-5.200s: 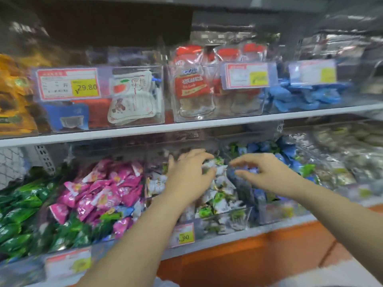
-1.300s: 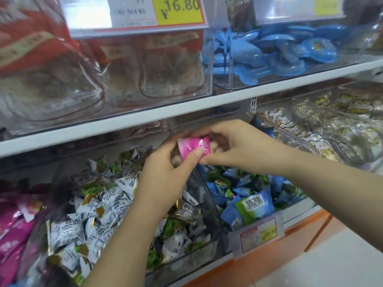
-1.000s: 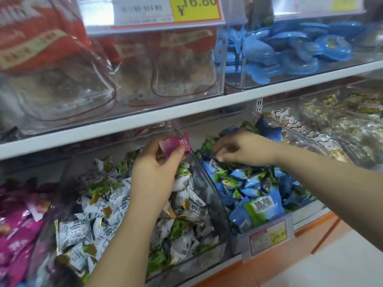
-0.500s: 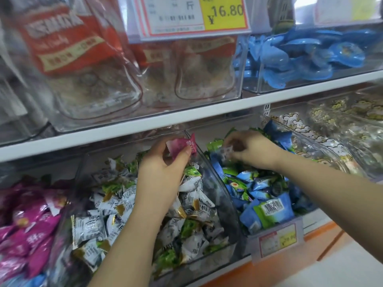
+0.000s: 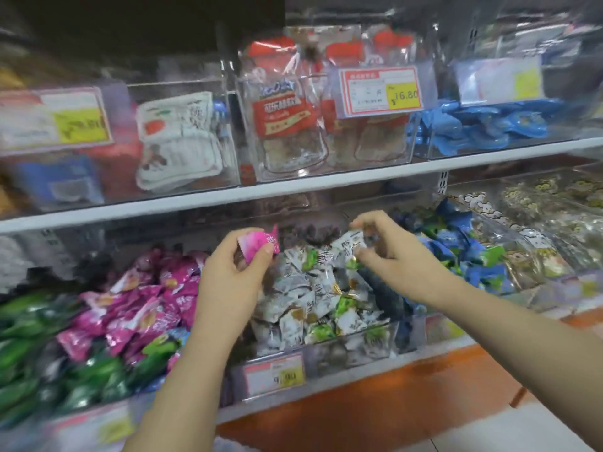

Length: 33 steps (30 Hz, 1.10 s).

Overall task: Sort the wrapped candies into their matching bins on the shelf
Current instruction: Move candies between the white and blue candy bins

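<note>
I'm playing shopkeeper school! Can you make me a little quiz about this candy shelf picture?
1. True or false: the left hand holds a blue wrapped candy.
2. Which pile lies directly left of the clear plastic bin of white-and-green wrapped candies? A) pink wrapped candies B) blue round packs C) red-labelled bags
3. What colour is the small wrapped candy pinched by the right hand?
Key: 1 false, it holds a pink wrapped candy. 2 A. 3 white.
</note>
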### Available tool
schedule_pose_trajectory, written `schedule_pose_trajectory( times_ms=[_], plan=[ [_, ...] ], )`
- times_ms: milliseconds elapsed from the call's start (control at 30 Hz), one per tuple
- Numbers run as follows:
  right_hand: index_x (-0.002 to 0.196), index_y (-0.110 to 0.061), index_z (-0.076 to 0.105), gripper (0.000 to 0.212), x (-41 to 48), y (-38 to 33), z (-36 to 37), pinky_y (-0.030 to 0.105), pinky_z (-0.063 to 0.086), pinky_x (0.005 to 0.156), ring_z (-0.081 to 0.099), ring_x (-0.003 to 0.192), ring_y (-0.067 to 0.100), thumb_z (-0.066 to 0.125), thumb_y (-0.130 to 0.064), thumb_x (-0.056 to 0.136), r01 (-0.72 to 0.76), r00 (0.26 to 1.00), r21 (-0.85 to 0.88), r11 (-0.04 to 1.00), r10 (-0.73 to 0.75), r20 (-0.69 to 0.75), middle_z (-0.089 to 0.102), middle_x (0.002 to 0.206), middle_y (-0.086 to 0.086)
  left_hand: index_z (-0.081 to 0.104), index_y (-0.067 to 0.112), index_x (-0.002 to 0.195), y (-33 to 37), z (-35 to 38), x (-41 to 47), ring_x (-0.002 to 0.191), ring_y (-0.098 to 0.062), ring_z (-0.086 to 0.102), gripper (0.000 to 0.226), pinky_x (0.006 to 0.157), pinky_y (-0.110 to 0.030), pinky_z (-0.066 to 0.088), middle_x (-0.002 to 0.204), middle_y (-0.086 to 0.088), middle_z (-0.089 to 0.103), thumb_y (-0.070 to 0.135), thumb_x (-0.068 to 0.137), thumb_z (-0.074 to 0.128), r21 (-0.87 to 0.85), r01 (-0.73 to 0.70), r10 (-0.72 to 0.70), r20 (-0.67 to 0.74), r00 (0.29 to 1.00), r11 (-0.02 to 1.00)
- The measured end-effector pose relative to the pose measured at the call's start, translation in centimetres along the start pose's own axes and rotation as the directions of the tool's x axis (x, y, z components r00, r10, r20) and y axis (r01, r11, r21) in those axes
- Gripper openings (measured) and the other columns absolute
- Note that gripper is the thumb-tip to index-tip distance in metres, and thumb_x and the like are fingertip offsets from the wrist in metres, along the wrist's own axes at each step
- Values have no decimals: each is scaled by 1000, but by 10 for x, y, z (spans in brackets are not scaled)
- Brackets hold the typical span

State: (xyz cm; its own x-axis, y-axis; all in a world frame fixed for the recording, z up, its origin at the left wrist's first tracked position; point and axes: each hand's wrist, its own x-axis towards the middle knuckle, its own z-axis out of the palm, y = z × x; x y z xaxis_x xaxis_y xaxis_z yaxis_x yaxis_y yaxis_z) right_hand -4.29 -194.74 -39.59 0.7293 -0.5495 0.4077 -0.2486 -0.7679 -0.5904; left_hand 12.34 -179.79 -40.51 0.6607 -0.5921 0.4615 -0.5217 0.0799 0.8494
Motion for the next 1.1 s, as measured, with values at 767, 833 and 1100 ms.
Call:
schedule_pose_trajectory(
  times_ms=[767, 833, 1100],
  plan=[
    [128, -29, 56, 33, 35, -53, 79, 26, 23, 111, 32, 136, 12, 53, -25, 95, 176, 951, -238, 955, -103, 290, 40, 145, -6, -7, 34, 150, -81, -122, 15, 145, -19, -17, 72, 114, -57, -11, 159, 5, -12, 68, 90, 13, 929, -85, -413, 241, 878, 361],
    [128, -28, 56, 33, 33, -50, 71, 22, 25, 107, 35, 133, 11, 53, -24, 95, 169, 956, -246, 954, -99, 276, 41, 143, -8, -1, 34, 151, -72, -121, 18, 147, -22, -10, 69, 114, -59, -8, 160, 3, -5, 66, 92, 17, 933, -66, -412, 219, 884, 355],
    [122, -25, 61, 30, 18, -20, 20, 18, 37, 95, 51, 117, 11, 58, -24, 92, 119, 985, -280, 953, -77, 155, 57, 125, -8, 32, 38, 142, -12, -40, 14, 136, -20, 25, 50, 115, -54, 7, 143, 8, 38, 49, 94, 42, 799, -208, -24, 268, 963, 564]
  ],
)
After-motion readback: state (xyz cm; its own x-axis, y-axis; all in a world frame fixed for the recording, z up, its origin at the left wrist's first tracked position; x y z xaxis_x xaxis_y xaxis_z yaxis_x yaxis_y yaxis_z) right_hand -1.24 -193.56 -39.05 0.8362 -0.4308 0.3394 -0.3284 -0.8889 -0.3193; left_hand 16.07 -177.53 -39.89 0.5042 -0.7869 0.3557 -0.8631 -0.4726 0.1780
